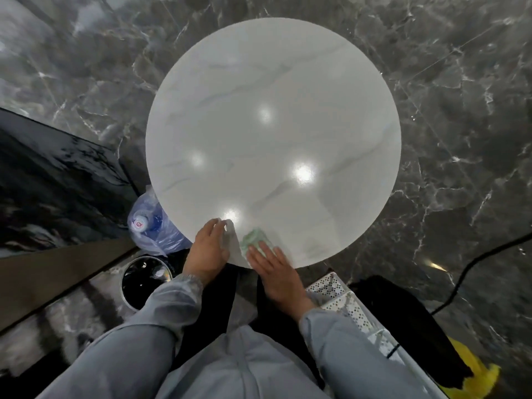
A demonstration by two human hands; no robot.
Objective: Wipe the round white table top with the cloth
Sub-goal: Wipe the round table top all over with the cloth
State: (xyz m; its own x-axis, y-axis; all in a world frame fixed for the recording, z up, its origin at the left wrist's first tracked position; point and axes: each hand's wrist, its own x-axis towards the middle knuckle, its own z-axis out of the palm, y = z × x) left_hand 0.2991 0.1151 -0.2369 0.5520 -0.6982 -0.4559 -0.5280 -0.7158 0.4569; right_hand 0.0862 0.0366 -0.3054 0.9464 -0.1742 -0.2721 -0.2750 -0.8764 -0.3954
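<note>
- Green crumpled cloth [254,239] lies at the near edge of the round white marble-veined counter [273,110], pinned under the flat right hand [273,269], fingers straight.
- Left hand [208,249] palm-down on the counter rim just beside it, fingers loosely bent. Can't tell if it grips anything.
- Bottle cap [139,225] in blue plastic bag [157,228]: mark unreadable.
- Dark veined marble floor [431,82], glossy.

I read the room as dim. Four white glare spots, reflections of lights above, sit on the glossy worktop [273,82]. Around the worktop the dark floor [460,110] bows with wide-angle distortion and looks smeared, perhaps from motion, softest to its left.
</note>
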